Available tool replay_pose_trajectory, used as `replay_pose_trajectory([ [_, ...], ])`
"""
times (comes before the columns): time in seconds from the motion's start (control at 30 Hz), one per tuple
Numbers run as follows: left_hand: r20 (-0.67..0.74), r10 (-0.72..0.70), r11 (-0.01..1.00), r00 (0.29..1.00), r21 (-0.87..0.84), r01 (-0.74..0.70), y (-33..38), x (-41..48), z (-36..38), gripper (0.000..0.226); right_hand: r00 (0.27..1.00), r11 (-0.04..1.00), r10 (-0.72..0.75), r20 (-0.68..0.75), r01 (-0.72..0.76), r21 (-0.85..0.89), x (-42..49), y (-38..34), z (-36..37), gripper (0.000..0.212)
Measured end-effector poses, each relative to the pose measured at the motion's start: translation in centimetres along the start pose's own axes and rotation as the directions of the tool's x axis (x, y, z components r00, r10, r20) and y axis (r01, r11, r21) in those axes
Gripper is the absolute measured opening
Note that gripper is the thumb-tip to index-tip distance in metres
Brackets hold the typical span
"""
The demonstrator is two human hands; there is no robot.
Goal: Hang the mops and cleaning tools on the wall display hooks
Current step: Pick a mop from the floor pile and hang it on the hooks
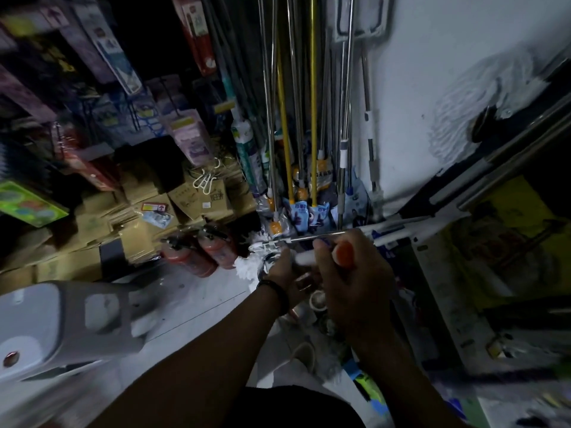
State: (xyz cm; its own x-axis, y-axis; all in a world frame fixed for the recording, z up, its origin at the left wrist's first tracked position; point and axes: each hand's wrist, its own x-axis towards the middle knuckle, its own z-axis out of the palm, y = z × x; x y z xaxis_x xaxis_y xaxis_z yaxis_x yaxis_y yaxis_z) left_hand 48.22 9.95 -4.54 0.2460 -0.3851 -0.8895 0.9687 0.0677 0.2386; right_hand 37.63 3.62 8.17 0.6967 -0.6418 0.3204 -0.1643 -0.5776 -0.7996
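My right hand (349, 273) is closed around a mop handle with an orange and white grip (341, 253), low in the middle of the view. My left hand (285, 273), with a dark band on its wrist, grips the same bundle just left of it, near a white string mop head (247, 267). A thin metal pole (321, 235) runs across just above both hands. Several mops with steel and yellow handles (313, 118) hang or stand against the white wall (432, 72) behind. A white string mop head (472, 103) hangs at the upper right.
Two red fire extinguishers (197, 251) lie on the floor left of my hands. Stacked cardboard boxes (148, 211) and hanging packaged goods (117, 57) fill the left. A white plastic stool (68, 319) stands at lower left. A shelf with yellow packaging (509, 242) is on the right.
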Motion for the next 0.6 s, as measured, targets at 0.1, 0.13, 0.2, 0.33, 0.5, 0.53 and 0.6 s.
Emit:
replay_pose_trajectory([
  [0.1,-0.035,0.033,0.998,0.999,-0.057,-0.035,0.0,-0.1,-0.6,0.051,1.000,0.999,-0.003,-0.031,0.004,0.052,-0.7,-3.2,-2.3,0.024],
  [0.13,-0.044,0.030,0.995,0.999,-0.098,-0.034,0.1,-0.2,-0.8,0.049,0.999,0.997,0.015,-0.035,-0.012,0.076,-0.9,-3.9,-3.0,0.025],
  [0.2,-0.061,0.022,0.983,0.998,-0.181,-0.033,0.1,0.2,-1.1,0.049,0.997,0.989,0.065,-0.032,-0.060,0.135,-0.8,-4.4,-4.1,0.031],
  [0.33,-0.080,0.040,0.970,0.996,-0.236,-0.058,0.4,0.6,-0.4,0.039,0.996,0.990,0.067,-0.056,-0.059,0.128,0.7,-4.3,-5.0,0.022],
  [0.5,0.035,0.055,0.981,0.998,-0.190,-0.047,1.6,1.7,2.0,0.038,0.992,0.975,0.119,-0.035,-0.111,0.190,4.7,-4.5,-4.2,0.024],
  [0.53,0.082,0.051,0.980,0.995,-0.195,-0.034,2.0,1.3,2.9,0.034,0.987,0.979,0.157,0.009,-0.157,0.128,5.7,-4.2,-3.9,0.021],
  [0.6,0.130,0.046,0.988,0.990,-0.150,-0.027,3.0,-0.7,5.2,0.035,0.977,0.978,0.195,0.082,-0.200,0.059,7.5,-3.8,-3.4,0.026],
])
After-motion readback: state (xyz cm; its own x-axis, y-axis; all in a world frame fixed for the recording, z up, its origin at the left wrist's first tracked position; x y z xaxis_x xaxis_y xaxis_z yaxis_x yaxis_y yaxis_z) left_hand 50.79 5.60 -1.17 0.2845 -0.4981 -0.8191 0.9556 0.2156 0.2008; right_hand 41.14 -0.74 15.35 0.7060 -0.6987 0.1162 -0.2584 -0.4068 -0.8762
